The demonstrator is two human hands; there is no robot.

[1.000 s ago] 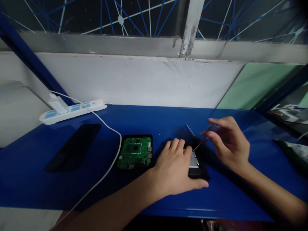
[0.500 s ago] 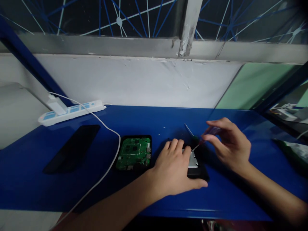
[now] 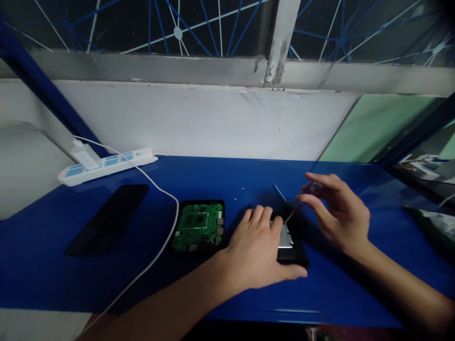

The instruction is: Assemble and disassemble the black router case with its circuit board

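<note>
My left hand (image 3: 254, 248) lies over a black case with a silver metal plate (image 3: 285, 237), its fingers curved over the far side and its thumb along the near edge. In my right hand (image 3: 339, 210) is a screwdriver (image 3: 310, 190) with a see-through purplish handle, held between thumb and fingers. Its thin shaft slants down to the plate's far edge, beside my left index finger. Left of my left hand, a green circuit board (image 3: 197, 226) sits in a black shell. A second screwdriver (image 3: 279, 191) lies just beyond the case.
A white power strip (image 3: 106, 166) with a plugged-in adapter stands at the back left. A white cable (image 3: 156, 253) runs down across the blue table (image 3: 199, 175). A dark flat phone-like slab (image 3: 106, 220) lies left; a green-and-white packet (image 3: 435, 225) is far right.
The screwdriver's handle has turned slightly between my right fingers, and the fingers have shifted a little. My left hand keeps its place on the case.
</note>
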